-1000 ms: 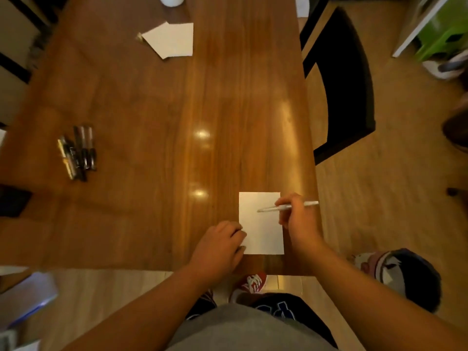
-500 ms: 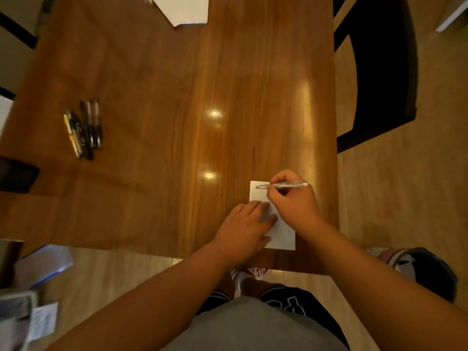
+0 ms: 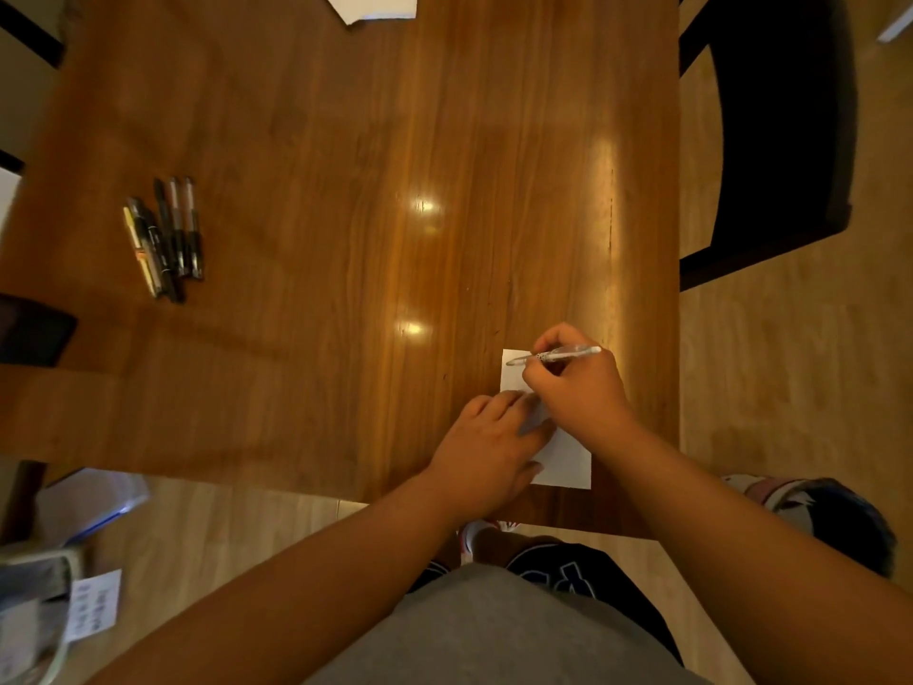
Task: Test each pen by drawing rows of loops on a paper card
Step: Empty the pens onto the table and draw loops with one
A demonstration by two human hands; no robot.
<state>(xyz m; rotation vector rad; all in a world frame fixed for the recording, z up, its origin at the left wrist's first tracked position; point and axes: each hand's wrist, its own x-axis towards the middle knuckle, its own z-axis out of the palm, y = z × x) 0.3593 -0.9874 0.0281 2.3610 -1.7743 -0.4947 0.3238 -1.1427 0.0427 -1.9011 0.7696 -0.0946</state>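
A white paper card point(image 3: 568, 457) lies near the front right corner of the wooden table point(image 3: 346, 190). My right hand point(image 3: 578, 388) grips a white pen point(image 3: 553, 356), whose tip sits at the card's top left corner. Flat on the card's left side rests my left hand point(image 3: 489, 442), fingers straight, holding it down. Both hands hide most of the card, and I can make out no marks on it. Several dark pens point(image 3: 165, 237) lie side by side on the table's left part.
More white paper point(image 3: 370, 4) lies at the table's far edge. A black chair point(image 3: 780, 140) stands beside the table's right edge. A dark flat object point(image 3: 29, 333) sits at the left edge. A shoe and a bag are on the floor at right.
My left hand slid from the card's left edge onto the card. My right hand brought the pen tip to the card's top left corner. The camera view shifted.
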